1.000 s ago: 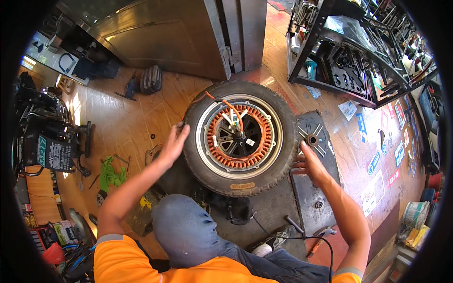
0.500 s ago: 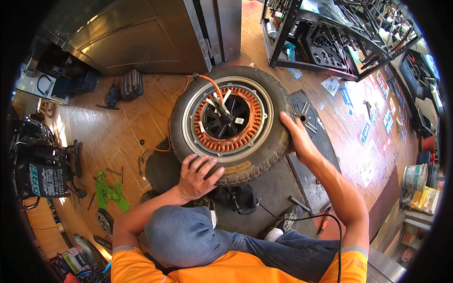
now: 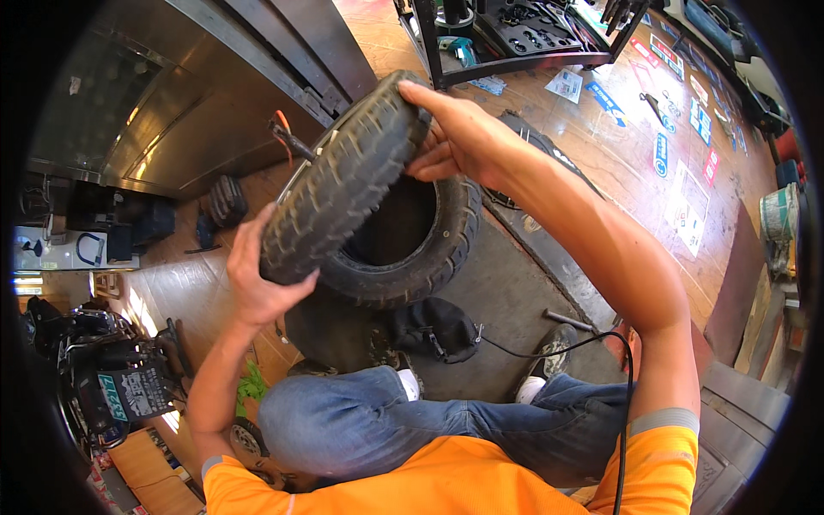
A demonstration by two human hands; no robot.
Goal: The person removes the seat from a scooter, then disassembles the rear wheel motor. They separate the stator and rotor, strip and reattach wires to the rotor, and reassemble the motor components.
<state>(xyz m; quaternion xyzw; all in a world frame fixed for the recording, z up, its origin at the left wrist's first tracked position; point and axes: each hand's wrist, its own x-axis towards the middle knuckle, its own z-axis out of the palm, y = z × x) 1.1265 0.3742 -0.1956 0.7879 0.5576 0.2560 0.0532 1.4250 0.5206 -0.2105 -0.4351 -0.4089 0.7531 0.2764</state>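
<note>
Both of my hands hold a motor wheel (image 3: 343,180) by its knobbly black tyre, and it stands steeply tilted. My left hand (image 3: 259,279) grips the lower left end, fingers and thumb around the tread. At the upper right end, my right hand (image 3: 455,137) has its thumb over the tread and its fingers behind. The axle (image 3: 296,146) with its orange wire points away to the left; the wheel's open face and copper windings are turned out of sight. Under the raised wheel, a second tyre (image 3: 459,236) lies flat on the dark mat.
A round black metal cover (image 3: 549,154) lies right of the flat tyre. Near my feet are a black pouch-like thing (image 3: 433,328) and a metal tube (image 3: 568,320). A black cable (image 3: 549,349) crosses my leg. A tool rack (image 3: 532,64) and metal cabinet (image 3: 112,112) stand beyond.
The wheel has been tilted up and leftward, so its open face turned away and the tread faces me. The tyre underneath came into sight. Both hands moved with the wheel.
</note>
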